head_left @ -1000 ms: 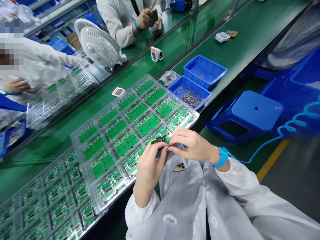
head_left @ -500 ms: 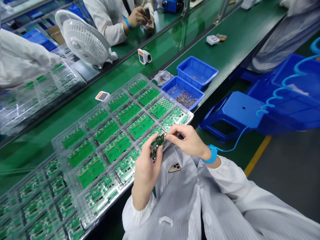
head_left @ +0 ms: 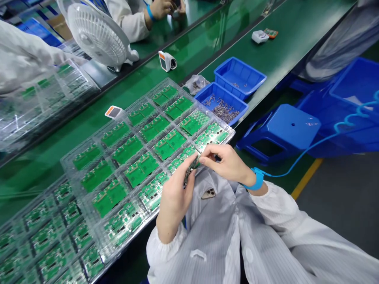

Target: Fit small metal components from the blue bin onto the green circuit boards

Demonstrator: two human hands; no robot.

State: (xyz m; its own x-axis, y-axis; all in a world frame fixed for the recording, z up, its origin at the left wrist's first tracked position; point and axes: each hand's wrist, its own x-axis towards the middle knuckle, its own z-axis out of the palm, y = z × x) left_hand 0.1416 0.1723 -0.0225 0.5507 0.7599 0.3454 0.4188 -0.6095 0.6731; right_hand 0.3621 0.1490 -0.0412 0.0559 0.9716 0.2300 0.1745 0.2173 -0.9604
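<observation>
1. Watching the closest action first: the left hand and right hand meet just above a phone in the chest pocket of a white striped coat.
2. The grip is pressed together here, fingers of both hands pinching a small green circuit board, held tilted on edge and half hidden.
3. We'd judge that board light, stiff and rather brittle, so its bare edges look the place to hold.
4. Just beyond the hands, a clear plastic tray carries rows of green boards on the green counter.
5. Further out, we've a blue bin of small metal parts, a white fan, and a co-worker's hands across the counter.
</observation>
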